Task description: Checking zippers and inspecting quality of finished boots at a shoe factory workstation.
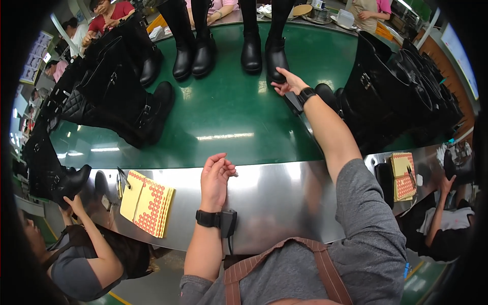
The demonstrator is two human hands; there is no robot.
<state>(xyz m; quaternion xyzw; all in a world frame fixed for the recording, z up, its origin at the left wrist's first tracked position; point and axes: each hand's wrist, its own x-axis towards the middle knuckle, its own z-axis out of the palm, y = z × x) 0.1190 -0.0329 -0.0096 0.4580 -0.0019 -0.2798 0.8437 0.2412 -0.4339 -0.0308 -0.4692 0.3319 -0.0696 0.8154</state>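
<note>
My right hand [288,84] is stretched far out over the green conveyor belt [223,117], its fingers touching the toe of a tall black boot [277,53] that stands upright at the far side. Fingers are spread and not closed round the boot. My left hand [215,178] rests on the shiny metal rim [284,188] in front of the belt, fingers curled loosely, holding nothing that I can see. Both wrists wear black bands. A second upright boot [251,51] stands just left of the touched one.
Black boots lie on the belt at the left [127,101] and stand packed at the right [396,96]; two more stand at the far side [193,53]. A yellow sheet stack with red dot stickers [148,203] lies on the rim. Other people work beside me and across.
</note>
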